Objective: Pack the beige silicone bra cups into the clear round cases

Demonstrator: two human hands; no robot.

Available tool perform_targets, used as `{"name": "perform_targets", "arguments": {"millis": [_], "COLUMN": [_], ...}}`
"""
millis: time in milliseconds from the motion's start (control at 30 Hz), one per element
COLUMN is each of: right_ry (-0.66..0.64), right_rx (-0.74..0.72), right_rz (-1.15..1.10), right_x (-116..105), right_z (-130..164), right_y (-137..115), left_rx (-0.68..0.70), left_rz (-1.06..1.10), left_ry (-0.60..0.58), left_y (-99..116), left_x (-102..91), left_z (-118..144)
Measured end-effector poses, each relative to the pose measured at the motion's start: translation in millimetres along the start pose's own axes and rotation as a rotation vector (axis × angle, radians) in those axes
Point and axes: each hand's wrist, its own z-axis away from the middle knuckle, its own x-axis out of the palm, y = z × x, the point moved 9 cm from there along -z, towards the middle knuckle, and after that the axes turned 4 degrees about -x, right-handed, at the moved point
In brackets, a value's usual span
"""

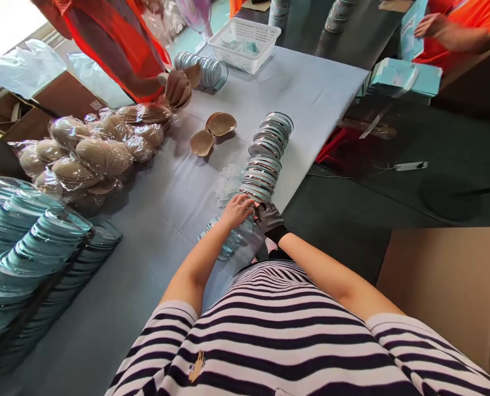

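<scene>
My left hand is bare and rests, fingers spread, on the near end of a long row of clear round lidded cases lying on a light blue table. My right hand wears a dark dotted glove and presses against the same end of the row from the right. Both hands clasp the nearest cases between them. Two tan cup-shaped pads lie loose on the table beyond the row.
Bagged tan pads are piled at left. Stacks of teal-rimmed cases fill the near left. A white basket stands at the far end. A person in orange handles pads opposite. A cardboard box sits at right.
</scene>
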Motion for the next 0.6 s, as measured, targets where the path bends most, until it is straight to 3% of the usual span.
{"name": "perform_targets", "arguments": {"millis": [167, 300, 400, 467, 600], "right_ry": [-0.075, -0.149, -0.223, -0.238, -0.245], "right_rx": [-0.256, -0.463, -0.439, -0.381, -0.320], "right_rz": [0.086, 0.198, 0.277, 0.305, 0.332], "right_x": [0.4, 10.6, 24.8, 31.0, 32.5], "right_z": [-11.0, -13.0, -19.2, -23.9, -25.6], "right_y": [-13.7, -23.1, -19.9, -17.8, -20.9], "left_rx": [-0.127, -0.332, -0.559, -0.646, -0.636], "left_rz": [0.027, 0.018, -0.053, -0.074, -0.028], "left_ry": [-0.001, 0.011, -0.052, -0.096, -0.078], "left_y": [-5.0, -25.1, -44.1, -46.3, -31.7], "left_x": [-3.9, -15.8, -13.3, -6.7, 3.5], "left_z": [0.6, 60.5, 120.9, 144.4, 138.5]}}
